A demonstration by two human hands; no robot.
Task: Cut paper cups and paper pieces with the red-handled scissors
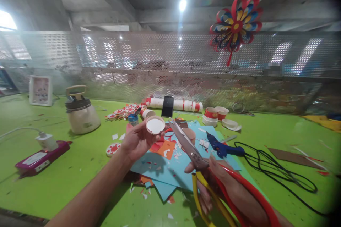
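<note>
From the head view, your left hand (137, 141) is closed around the rim of a small round paper cup piece (156, 125), its white disc facing you, out above the blue paper (170, 170). Over on the right, your right hand (213, 179) is gripping big scissors (195, 156), blades pointing up and leftward toward the cup piece but apart from it; one handle is red, and yellow handles (206, 198) show below. Under your hands, white and red scraps (166, 153) lie on the blue paper, along with an orange sheet (164, 149). To the right there's the blue glue gun (223, 149), its black cord (282, 175) looping across the green table (87, 170). Behind, a phone (167, 106) leans against a row of stacked cups (186, 105), with a blue jar (133, 119) nearer your left hand.
</note>
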